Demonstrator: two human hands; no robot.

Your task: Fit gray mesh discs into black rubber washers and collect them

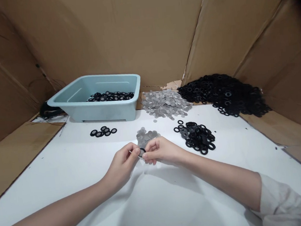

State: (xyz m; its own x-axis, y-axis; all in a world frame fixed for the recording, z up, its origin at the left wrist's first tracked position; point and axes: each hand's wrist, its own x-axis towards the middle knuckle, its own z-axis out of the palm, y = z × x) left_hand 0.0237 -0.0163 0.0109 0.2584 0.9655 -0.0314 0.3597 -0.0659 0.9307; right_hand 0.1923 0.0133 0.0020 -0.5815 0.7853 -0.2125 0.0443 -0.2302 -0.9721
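Note:
Between my two hands is a black rubber ring with a grey mesh disc (141,152) in it, held up over the white table. My left hand (125,159) pinches its left edge between thumb and fingers. On the other side my right hand (160,150) grips the right edge, with its fingertips partly hiding the disc. Just behind the hands lies a small heap of loose grey discs (148,136). A pile of black rings (198,137) sits to the right. Several rings with discs in them (103,131) lie on the left.
A light blue basin (102,109) with many disc-filled rings stands at the back left. Behind the hands spreads a larger heap of grey discs (165,102). A big mound of black rings (223,93) rises at the back right. Cardboard walls (121,34) enclose the white table (96,217).

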